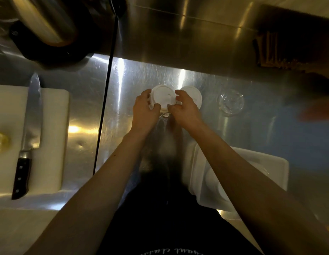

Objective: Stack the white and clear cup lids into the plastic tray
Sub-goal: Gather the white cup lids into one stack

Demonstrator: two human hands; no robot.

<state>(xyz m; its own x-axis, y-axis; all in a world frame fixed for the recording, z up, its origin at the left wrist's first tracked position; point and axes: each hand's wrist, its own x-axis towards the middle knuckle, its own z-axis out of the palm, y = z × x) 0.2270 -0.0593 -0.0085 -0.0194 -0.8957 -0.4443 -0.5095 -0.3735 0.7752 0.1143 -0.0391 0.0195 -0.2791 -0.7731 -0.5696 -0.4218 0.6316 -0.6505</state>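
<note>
Two white cup lids lie side by side on the steel counter. My left hand point(145, 105) grips the left white lid point(162, 95) by its left and near rim. My right hand point(183, 105) lies over the right white lid point(194, 93), fingers curled on its left part and touching the left lid's edge. A clear domed lid point(230, 103) sits on the counter to the right, untouched. The white plastic tray point(275, 162) stands near the front edge under my right forearm, with a white lid point(214, 183) inside it.
A white cutting board point(53, 137) with a large kitchen knife point(29, 129) lies at the left. A black cable point(104, 100) runs down across the counter. A metal pot point(44, 19) stands at the back left. Dark items point(288, 50) sit at the back right.
</note>
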